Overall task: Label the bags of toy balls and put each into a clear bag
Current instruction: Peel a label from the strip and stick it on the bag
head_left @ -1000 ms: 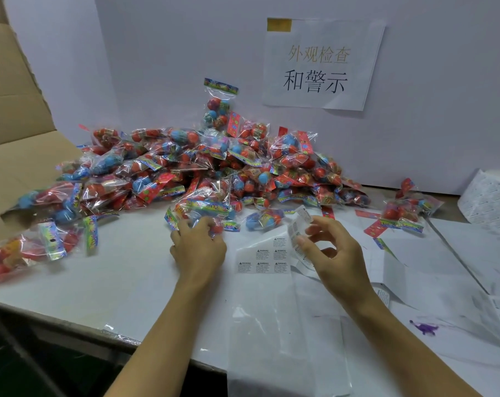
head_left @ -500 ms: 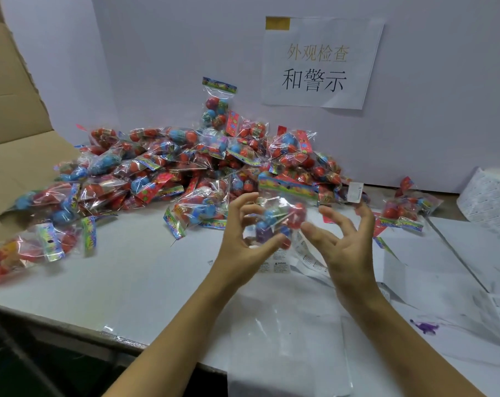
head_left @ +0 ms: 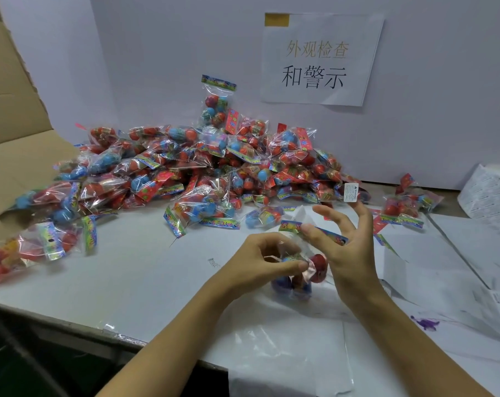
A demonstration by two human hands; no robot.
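White and rectangular, a small warning label [head_left: 351, 192] is stuck to a fingertip of the right hand [head_left: 347, 247], whose fingers are spread. A crinkled clear bag of red and blue toy balls [head_left: 301, 270] is pinched by the left hand [head_left: 260, 260] above the white table [head_left: 128, 270]. The heaped pile of ball bags [head_left: 203, 167] lies at eleven o'clock.
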